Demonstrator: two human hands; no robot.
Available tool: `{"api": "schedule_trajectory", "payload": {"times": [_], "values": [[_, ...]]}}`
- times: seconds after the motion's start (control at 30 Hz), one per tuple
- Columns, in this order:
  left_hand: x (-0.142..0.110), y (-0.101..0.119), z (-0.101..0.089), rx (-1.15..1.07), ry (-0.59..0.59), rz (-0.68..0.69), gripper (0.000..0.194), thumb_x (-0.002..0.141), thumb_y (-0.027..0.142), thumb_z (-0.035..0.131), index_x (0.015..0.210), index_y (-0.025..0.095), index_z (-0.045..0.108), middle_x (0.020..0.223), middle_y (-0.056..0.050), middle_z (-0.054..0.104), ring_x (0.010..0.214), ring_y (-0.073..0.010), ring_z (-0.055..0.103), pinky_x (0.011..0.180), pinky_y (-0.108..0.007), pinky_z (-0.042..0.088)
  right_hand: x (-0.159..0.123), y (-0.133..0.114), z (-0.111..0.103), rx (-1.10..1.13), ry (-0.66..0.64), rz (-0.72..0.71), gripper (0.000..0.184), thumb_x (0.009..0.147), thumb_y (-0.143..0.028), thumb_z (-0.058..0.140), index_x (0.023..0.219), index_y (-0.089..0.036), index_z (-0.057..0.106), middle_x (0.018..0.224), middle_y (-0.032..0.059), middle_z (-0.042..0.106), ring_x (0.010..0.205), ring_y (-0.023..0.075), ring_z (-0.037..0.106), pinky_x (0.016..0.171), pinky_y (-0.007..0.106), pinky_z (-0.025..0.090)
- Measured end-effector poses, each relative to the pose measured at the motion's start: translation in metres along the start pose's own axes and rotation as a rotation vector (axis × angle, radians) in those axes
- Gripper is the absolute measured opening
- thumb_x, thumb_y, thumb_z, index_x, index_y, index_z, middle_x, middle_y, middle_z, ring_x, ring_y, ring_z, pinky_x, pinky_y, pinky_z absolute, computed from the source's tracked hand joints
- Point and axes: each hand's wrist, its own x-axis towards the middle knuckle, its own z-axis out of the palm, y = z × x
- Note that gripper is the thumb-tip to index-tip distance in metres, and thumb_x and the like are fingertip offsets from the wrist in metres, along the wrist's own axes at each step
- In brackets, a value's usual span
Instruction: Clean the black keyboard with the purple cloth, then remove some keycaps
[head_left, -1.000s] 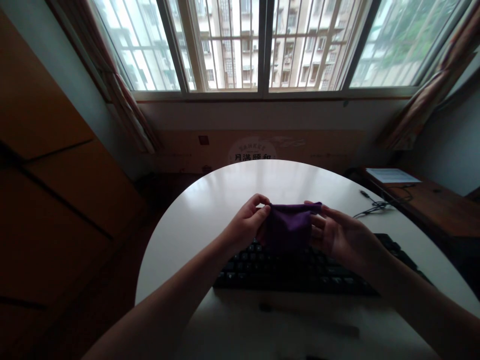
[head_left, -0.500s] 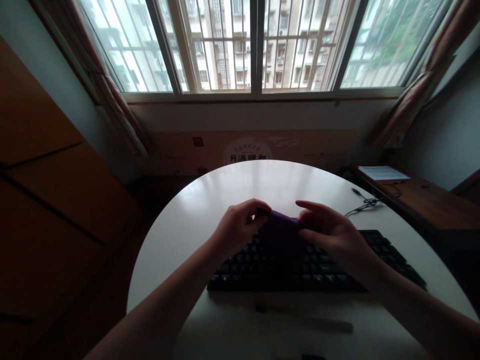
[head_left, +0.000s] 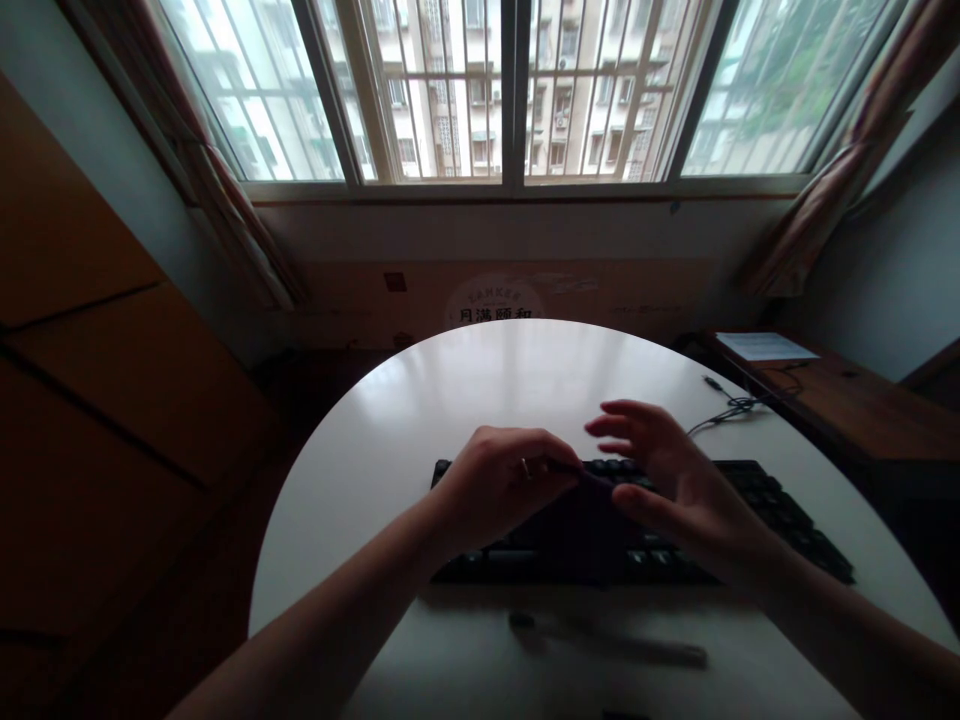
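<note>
A dark purple cloth (head_left: pixel 581 530) hangs over the middle of a black keyboard (head_left: pixel 772 510), its lower part almost lost against the dark keys. My left hand (head_left: pixel 499 480) pinches the cloth's upper edge between thumb and fingers. To the right, my right hand (head_left: pixel 675 480) has its fingers raised and spread, with the thumb at or just beside the cloth's right corner; whether it touches is unclear. Both hands are above the keyboard, which lies on a round white table (head_left: pixel 360 440).
Nearer me on the table lies a slim, blurred stick-like item (head_left: pixel 622 638) with a dark end. A black cable (head_left: pixel 731 405) crosses the table's right edge. Beyond stands a wooden desk (head_left: pixel 855 410) with a paper sheet (head_left: pixel 765 346). An orange-brown cabinet (head_left: pixel 97 400) is at left.
The cloth was stretched between both hands, and now my right fingers have come off it and spread. My left hand has moved right and down with the cloth, lower over the keyboard.
</note>
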Motion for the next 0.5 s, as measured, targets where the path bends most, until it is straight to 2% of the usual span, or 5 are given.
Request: {"api": "schedule_trajectory", "payload": {"times": [0.13, 0.27, 0.33, 0.4, 0.5], "values": [[-0.001, -0.002, 0.003, -0.018, 0.012, -0.003, 0.006, 0.081, 0.015, 0.068, 0.086, 0.018, 0.071, 0.067, 0.001, 0.067, 0.057, -0.0094, 0.060, 0.057, -0.020, 0.047, 0.003, 0.015, 0.013, 0.256, -0.333, 0.303, 0.043, 0.079, -0.032, 0.076, 0.119, -0.022, 0.062, 0.101, 0.0058, 0.069, 0.089, 0.0190, 0.065, 0.079, 0.031, 0.053], [0.000, -0.007, 0.001, -0.013, 0.013, -0.029, 0.005, 0.082, 0.018, 0.066, 0.085, 0.017, 0.070, 0.066, 0.001, 0.066, 0.056, -0.0099, 0.058, 0.054, -0.020, 0.046, 0.004, 0.018, 0.018, 0.337, -0.374, 0.485, 0.028, 0.078, -0.036, 0.076, 0.098, -0.016, 0.072, 0.085, 0.0038, 0.070, 0.073, 0.0140, 0.064, 0.063, 0.022, 0.050], [0.002, -0.012, -0.001, -0.024, 0.052, -0.041, 0.010, 0.086, 0.023, 0.063, 0.090, 0.016, 0.069, 0.072, -0.002, 0.068, 0.061, -0.0117, 0.061, 0.055, -0.021, 0.048, 0.005, 0.015, 0.014, 0.381, -0.301, 0.539, 0.032, 0.079, -0.038, 0.076, 0.101, -0.017, 0.071, 0.084, 0.0046, 0.071, 0.070, 0.0145, 0.065, 0.062, 0.023, 0.050], [0.004, -0.020, -0.004, 0.003, 0.130, -0.047, 0.015, 0.089, 0.027, 0.060, 0.096, 0.016, 0.067, 0.083, -0.005, 0.070, 0.071, -0.0144, 0.064, 0.062, -0.024, 0.051, 0.008, 0.012, 0.005, 0.369, -0.119, 0.503, 0.033, 0.080, -0.041, 0.073, 0.103, -0.018, 0.071, 0.084, 0.0053, 0.072, 0.070, 0.0168, 0.066, 0.063, 0.027, 0.053], [0.006, -0.039, -0.008, 0.183, 0.218, -0.099, 0.016, 0.089, 0.027, 0.059, 0.097, 0.016, 0.067, 0.095, -0.007, 0.071, 0.083, -0.0181, 0.065, 0.076, -0.032, 0.052, 0.012, 0.012, -0.008, 0.085, 0.231, 0.241, 0.022, 0.082, -0.040, 0.071, 0.095, -0.023, 0.071, 0.082, 0.0037, 0.071, 0.071, 0.0192, 0.066, 0.064, 0.031, 0.054]]}}
